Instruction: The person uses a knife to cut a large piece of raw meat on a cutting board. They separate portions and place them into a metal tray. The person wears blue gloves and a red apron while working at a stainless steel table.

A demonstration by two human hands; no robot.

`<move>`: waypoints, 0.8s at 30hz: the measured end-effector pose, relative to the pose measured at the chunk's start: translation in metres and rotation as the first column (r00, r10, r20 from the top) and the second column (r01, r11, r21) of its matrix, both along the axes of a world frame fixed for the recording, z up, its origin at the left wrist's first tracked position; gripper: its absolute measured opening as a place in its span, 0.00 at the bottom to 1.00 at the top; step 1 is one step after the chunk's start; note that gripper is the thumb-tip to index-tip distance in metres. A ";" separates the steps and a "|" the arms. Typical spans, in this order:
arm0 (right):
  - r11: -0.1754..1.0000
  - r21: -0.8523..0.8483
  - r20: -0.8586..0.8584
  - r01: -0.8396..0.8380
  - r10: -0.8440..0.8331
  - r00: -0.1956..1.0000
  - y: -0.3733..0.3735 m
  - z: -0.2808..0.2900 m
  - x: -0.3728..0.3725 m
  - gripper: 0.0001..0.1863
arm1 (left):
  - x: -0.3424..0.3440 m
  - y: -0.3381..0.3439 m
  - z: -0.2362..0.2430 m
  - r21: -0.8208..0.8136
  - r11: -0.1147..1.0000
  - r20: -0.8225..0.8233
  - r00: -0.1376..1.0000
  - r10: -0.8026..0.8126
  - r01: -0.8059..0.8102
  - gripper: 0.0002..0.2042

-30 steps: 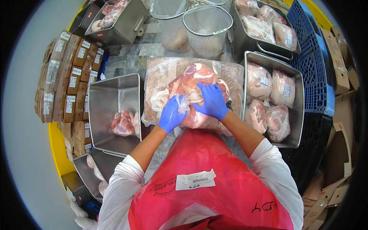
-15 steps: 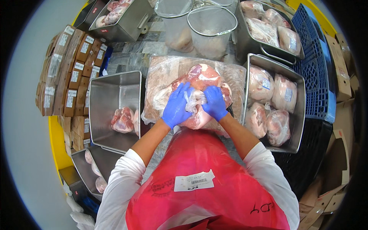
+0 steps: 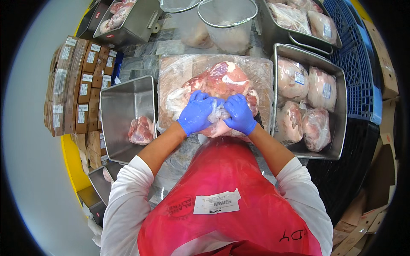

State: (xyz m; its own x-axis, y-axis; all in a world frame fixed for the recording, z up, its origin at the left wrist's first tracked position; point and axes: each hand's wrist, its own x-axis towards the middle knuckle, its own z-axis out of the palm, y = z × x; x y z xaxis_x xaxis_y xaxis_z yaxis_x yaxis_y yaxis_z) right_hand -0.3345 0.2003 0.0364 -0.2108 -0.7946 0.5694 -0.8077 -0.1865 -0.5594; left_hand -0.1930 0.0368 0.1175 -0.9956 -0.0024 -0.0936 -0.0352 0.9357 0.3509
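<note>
A large piece of raw meat, pink and red with white fat, lies in front of me on a plastic-covered work surface. Crumpled clear plastic film bunches over its near side. My left hand, in a blue glove, has its fingers curled into the film from the left. From the right, my right hand, also gloved in blue, pinches the same film. Both hands rest against the meat, knuckles up and close together. Their fingertips are partly hidden in the plastic.
A steel tub with a meat piece stands at left; another tub at right holds several bagged pieces. Bags on metal hoops stand beyond. Stacked cartons are far left; blue plastic pallets stand at right.
My hands have drawn closer together, and their fingers have curled in on the plastic film. The view has shifted slightly; the meat stays on the surface.
</note>
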 end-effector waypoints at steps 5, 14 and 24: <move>0.997 0.027 -0.088 0.071 -0.068 0.994 -0.001 0.008 0.005 0.12 | 0.004 -0.012 0.003 -0.240 0.969 0.038 0.997 0.067 -0.056 0.28; 0.991 -0.004 -0.125 0.135 -0.135 0.983 -0.009 0.004 0.014 0.10 | 0.020 -0.014 -0.020 -0.421 0.835 -0.123 0.934 0.335 -0.355 0.26; 0.994 0.075 0.025 0.081 -0.084 0.996 0.008 0.017 0.014 0.17 | 0.030 -0.003 -0.042 -0.252 0.809 -0.326 0.834 0.445 -0.530 0.19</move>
State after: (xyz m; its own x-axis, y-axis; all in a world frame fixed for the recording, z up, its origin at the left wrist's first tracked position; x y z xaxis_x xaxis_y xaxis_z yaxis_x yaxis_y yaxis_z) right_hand -0.3200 0.2079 0.0530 -0.2924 -0.8137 0.5024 -0.8025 -0.0769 -0.5917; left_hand -0.1634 0.0340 0.0758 -0.8434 -0.4810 0.2396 -0.4726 0.8761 0.0955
